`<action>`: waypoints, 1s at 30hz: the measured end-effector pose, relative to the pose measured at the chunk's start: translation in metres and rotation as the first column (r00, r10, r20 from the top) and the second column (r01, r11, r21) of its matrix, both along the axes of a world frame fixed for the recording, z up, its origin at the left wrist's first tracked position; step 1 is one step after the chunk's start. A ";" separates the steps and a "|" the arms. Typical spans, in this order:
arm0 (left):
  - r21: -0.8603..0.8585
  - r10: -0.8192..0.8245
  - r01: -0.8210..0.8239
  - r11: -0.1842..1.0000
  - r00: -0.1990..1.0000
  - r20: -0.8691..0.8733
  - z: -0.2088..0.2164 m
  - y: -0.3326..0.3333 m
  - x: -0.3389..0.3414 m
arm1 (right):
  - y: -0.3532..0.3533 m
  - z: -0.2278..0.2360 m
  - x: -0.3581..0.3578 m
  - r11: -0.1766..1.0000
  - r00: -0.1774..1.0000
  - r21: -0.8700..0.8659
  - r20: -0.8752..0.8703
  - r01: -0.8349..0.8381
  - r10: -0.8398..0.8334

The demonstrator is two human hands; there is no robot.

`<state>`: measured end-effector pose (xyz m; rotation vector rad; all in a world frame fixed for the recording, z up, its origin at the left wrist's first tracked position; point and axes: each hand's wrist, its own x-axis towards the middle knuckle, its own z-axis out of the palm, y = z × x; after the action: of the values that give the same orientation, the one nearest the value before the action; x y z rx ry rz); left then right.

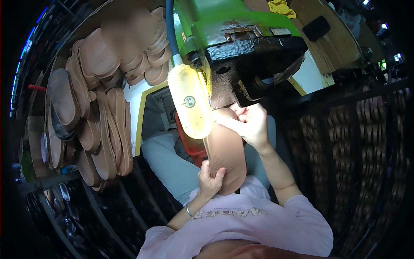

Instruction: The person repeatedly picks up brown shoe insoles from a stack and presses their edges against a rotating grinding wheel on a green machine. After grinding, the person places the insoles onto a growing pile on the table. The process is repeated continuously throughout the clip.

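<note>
The left hand (pixel 210 179), just below centre toward six o'clock, was closed on the near part of a long tan sandal sole with rounded ends (pixel 228 151); its thumb pressed on the upper face and its fingers curled round the left edge. The right hand (pixel 251 125), toward three o'clock, gripped the same sole near its far end; its thumb lay stretched across the face while the fingers were bent in at the far edge, their tips partly hidden.

The sole lay slanted over the lap, its far end just beneath the black head of a green-painted metal machine (pixel 250 26) at one o'clock; a lit, yellowish oval lamp (pixel 189 103) at eleven o'clock covered part of its left edge.

Lettering ran across the chest of the pale pink short-sleeved shirt (pixel 241 226) at six o'clock; the round grey button (pixel 189 102) on the lamp bore dark marks too small to tell.

A heap of tan sandal soles (pixel 105 153) filled nine to ten o'clock; a red plastic basket (pixel 194 144) showed just left of the held sole; a black rectangular phone-like object (pixel 317 28) lay on brown cardboard (pixel 340 47) between one and two o'clock.
</note>
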<state>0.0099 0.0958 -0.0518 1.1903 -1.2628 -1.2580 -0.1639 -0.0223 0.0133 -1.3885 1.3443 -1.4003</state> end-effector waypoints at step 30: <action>0.338 -0.424 0.517 0.786 0.850 -0.313 -0.003 -0.210 -0.206 | 0.043 -0.004 -0.308 0.699 0.541 0.119 0.547 0.705 -0.639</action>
<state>-0.1961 -0.1139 -0.0549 0.9981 -1.2005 -2.0595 -0.4716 0.0204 0.0090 -0.3779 1.4529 -2.2108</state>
